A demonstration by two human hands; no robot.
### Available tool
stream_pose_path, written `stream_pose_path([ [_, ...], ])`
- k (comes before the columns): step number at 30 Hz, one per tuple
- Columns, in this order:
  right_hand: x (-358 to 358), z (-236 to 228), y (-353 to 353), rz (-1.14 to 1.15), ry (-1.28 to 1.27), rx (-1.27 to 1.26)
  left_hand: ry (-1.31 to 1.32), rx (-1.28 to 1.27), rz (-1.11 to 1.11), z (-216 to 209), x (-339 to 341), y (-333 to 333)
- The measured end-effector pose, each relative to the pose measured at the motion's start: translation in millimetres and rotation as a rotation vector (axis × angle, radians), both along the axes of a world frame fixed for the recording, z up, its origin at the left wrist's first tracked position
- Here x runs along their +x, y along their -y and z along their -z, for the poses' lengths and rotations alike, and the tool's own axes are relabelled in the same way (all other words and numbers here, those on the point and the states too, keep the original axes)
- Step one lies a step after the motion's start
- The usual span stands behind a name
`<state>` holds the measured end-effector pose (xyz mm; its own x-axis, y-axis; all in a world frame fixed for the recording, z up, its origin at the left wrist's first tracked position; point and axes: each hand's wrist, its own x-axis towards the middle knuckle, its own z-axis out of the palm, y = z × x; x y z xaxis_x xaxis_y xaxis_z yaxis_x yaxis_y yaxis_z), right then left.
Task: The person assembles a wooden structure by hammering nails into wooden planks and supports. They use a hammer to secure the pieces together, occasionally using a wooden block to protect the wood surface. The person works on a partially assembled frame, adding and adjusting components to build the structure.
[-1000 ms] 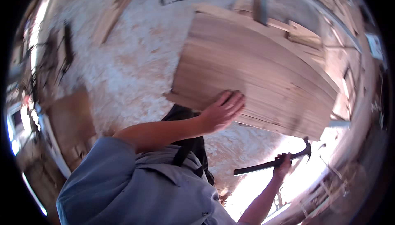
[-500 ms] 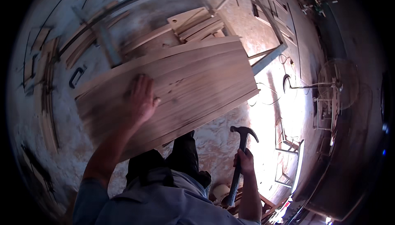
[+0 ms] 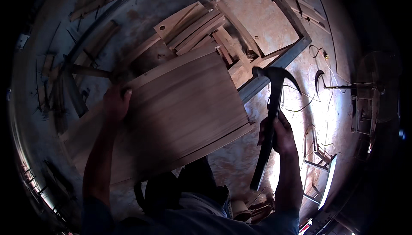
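Observation:
A broad wooden panel (image 3: 171,110) lies in front of me, several boards wide, with a strip along its near edge. My left hand (image 3: 116,102) is at the panel's far edge, toward its left end. Its thumb lies on the panel side while the fingers reach over the edge, their tips lost in shadow. To the right of the panel, my right hand (image 3: 280,134) grips a claw hammer (image 3: 274,93) by its dark handle. The hammer's head is up and its claw points right; it does not touch the panel.
Beyond the panel stands a grey metal frame (image 3: 279,54), with stacked wooden boards (image 3: 197,28) inside its outline. A fan (image 3: 373,86) stands at the right, and a small frame (image 3: 319,170) lies on the sunlit floor. Loose cables cross the floor nearby.
My left hand has moved from flat on the panel to its far left edge. My right hand has raised the hammer upward and to the right. The view has shifted and darkened.

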<state>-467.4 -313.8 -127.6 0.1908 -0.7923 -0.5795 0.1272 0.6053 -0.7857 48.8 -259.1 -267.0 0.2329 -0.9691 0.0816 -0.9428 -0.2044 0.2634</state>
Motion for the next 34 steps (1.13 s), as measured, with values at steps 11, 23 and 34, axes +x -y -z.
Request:
stream_pose_path([
  [11,12.4,90.7,132.8,-0.11,0.032,0.349,0.105,0.103,-0.147,12.5,-21.3,21.9],
  [23,26.2,94.8,179.0,-0.263,-0.105,0.386,0.144,0.111,-0.168,13.3,-15.8,19.1],
  [34,31.3,92.0,194.2,-0.322,-0.133,0.336,0.091,0.186,-0.194,12.5,-10.0,22.5],
])
